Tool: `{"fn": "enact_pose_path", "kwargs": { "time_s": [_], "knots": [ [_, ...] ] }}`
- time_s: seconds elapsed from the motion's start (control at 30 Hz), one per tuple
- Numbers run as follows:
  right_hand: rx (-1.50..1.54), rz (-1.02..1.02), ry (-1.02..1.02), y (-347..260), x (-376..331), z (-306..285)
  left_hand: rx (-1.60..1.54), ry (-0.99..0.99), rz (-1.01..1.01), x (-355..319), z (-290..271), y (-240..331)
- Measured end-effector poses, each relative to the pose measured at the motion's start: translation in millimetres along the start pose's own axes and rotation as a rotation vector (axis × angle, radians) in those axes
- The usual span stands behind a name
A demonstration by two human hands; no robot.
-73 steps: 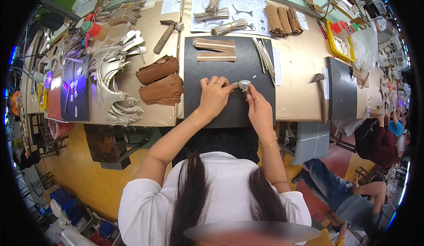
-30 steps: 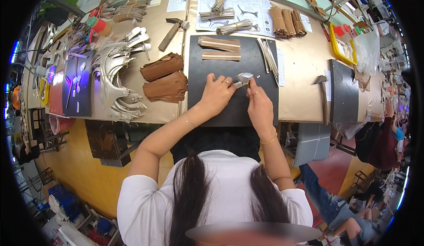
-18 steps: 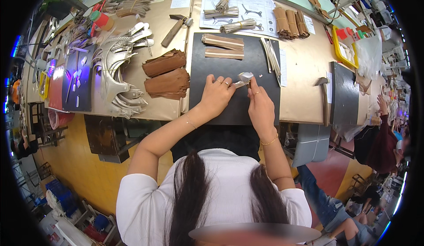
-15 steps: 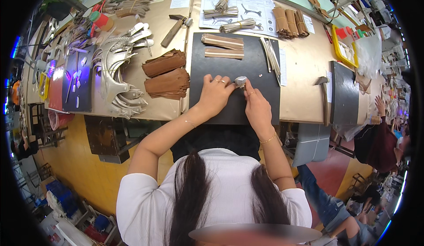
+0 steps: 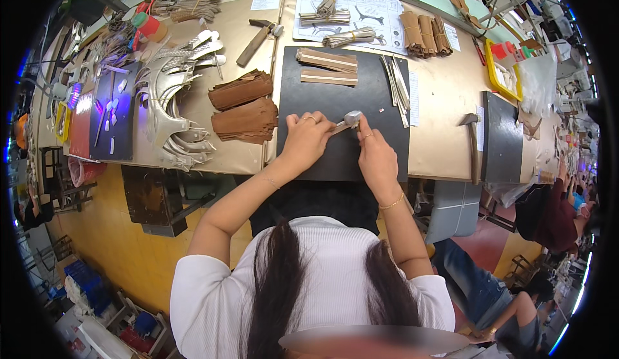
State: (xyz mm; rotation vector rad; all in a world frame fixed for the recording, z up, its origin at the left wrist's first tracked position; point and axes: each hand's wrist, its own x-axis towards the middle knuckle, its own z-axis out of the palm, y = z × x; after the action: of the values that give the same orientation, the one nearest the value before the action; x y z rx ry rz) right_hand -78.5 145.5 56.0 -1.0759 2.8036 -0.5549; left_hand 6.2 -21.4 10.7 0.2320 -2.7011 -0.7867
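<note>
My right hand (image 5: 376, 158) is closed around a hammer whose grey metal head (image 5: 352, 118) shows past the fingertips; its handle is hidden in my grip. Pinched in my left hand (image 5: 305, 141) is a narrow light-brown leather strip (image 5: 337, 129), which runs to the right as far as the hammer head. Both hands are over a black board (image 5: 322, 165). Farther back on it lie brown strips with pale bands (image 5: 328, 77). A sheaf of thin whitish strips (image 5: 396, 88) lies at the board's right.
Left of the board are two stacks of brown leather pieces (image 5: 244, 122) and a heap of silvery shoe straps (image 5: 169, 114). Another hammer (image 5: 255, 44) lies behind them; a third (image 5: 472, 143) lies right. Bundled strips (image 5: 348, 37) sit on a printed sheet. A yellow tray (image 5: 501, 75) stands far right.
My left hand has drawn a little to the left, away from the hammer head, and the strip between them now shows. My right hand has hardly moved.
</note>
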Motion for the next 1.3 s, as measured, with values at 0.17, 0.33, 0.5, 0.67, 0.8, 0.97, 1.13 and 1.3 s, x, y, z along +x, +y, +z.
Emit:
{"fn": "enact_pose_path", "kwargs": {
  "time_s": [0.17,0.33,0.5,0.67,0.8,0.97,1.13,1.3],
  "knots": [
    [-0.008,0.004,0.004,1,0,-6,0.202,-0.049,0.077,-4,-3,4],
    [0.06,-0.04,0.018,-11,-8,5,0.22,0.012,0.099,-8,-4,6],
    [-0.027,0.004,-0.019,-4,-3,-1,0.069,-0.024,0.017,-13,-10,-2],
    [0.089,-0.096,0.021,-16,-14,1,0.287,0.023,0.105,-18,-5,5],
    [-0.001,-0.037,-0.018,-13,-8,4,0.074,0.011,0.005,-20,-13,-1],
    [-0.026,-0.036,-0.012,-9,-6,-4,0.217,-0.03,0.053,-24,-14,0],
    [0.072,-0.079,-0.022,-26,-15,6,0.2,0.018,0.044,-30,-12,1],
    [-0.03,-0.024,-0.065,-17,-8,3,0.024,-0.027,-0.053,-35,-21,-8]
  ]
}}
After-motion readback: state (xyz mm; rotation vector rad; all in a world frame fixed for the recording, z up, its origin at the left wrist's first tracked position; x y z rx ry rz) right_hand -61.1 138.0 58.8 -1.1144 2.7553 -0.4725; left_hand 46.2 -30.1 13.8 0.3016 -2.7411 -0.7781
